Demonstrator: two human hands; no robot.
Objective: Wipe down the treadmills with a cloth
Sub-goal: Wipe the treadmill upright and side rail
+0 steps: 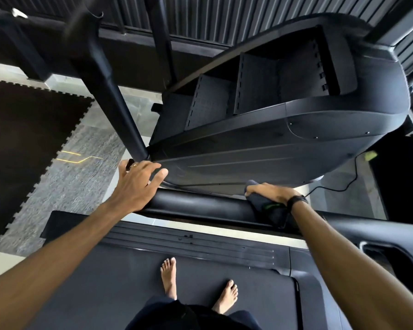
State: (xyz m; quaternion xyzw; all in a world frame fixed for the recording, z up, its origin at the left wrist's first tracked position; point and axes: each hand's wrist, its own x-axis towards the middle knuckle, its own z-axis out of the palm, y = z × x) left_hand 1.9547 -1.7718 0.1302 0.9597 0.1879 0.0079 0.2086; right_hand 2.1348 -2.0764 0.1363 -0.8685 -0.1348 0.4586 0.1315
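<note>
Cloth under right hand

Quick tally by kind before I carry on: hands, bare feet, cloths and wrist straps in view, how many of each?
Hands: 2, left hand on the black bar, right hand gripping the cloth
Bare feet: 2, left foot, right foot
Cloths: 1, dark cloth
Wrist straps: 1, black strap
Total: 6
</note>
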